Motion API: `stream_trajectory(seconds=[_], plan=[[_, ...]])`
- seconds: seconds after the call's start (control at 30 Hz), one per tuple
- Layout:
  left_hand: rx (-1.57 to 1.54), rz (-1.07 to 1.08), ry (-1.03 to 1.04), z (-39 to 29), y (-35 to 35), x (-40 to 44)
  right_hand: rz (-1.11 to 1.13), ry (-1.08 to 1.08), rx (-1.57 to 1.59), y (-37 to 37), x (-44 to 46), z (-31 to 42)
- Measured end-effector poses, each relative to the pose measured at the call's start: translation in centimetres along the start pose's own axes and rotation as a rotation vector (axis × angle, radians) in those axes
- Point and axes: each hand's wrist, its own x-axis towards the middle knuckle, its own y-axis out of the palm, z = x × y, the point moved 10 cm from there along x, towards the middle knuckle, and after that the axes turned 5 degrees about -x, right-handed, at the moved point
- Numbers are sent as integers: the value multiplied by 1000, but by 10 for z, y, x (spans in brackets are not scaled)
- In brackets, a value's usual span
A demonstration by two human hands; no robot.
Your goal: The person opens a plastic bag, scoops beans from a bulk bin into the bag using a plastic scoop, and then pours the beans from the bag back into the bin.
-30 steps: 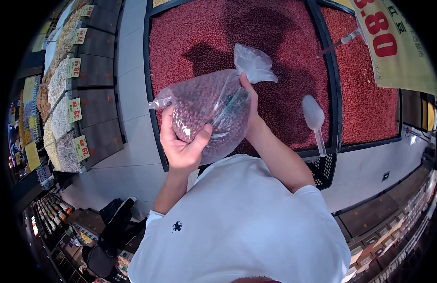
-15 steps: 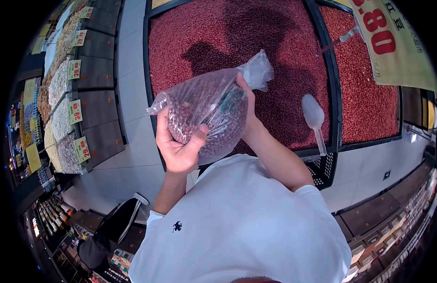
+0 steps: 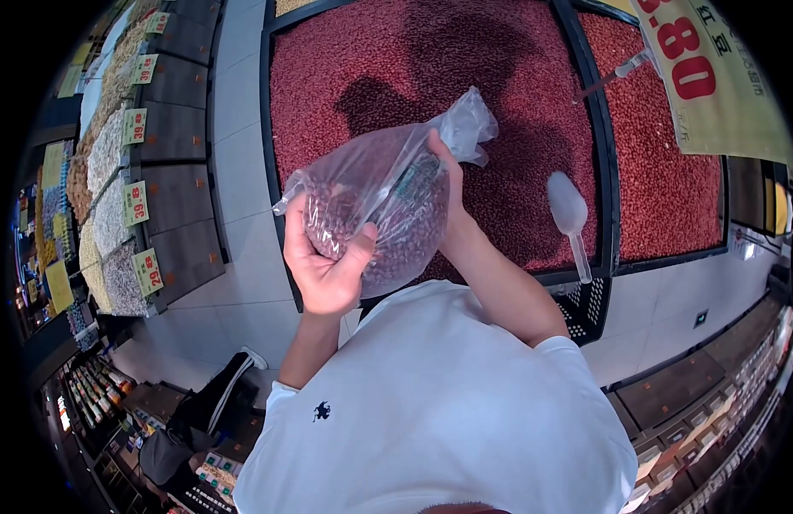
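A clear plastic bag point(image 3: 388, 231) with dark red beans inside is held up in front of me, over the near part of a wide bin of red beans point(image 3: 328, 94). My left hand point(image 3: 328, 270) grips its left side, the thumb pressed on the front and the other fingers behind. My right hand point(image 3: 450, 184) holds the right side near the gathered top, which sticks out loosely to the upper right. A patch of green shows through the plastic. To the right, a clear scoop point(image 3: 569, 210) lies on the beans, its handle toward the bin's near edge.
Another bin of lighter red beans point(image 3: 662, 171) stands at the right, with a price sign point(image 3: 713, 77) above it. A second scoop point(image 3: 632, 62) rests at the divider. Along the left run shelves with price tags point(image 3: 135, 203). A person in dark clothes point(image 3: 208, 411) is at the lower left.
The bag's left end has shifted slightly right and its plastic has changed folds. Both hands keep their grip. The person at the lower left has moved a little.
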Motion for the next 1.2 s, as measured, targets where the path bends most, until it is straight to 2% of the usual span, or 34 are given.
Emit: stream_trajectory(seconds=[1.03, 1.2], plan=[[61, -8, 20, 6, -5, 2, 55, 2, 76, 0, 6, -6], [58, -21, 21, 2, -3, 2, 137, -1, 80, 14, 1, -4]])
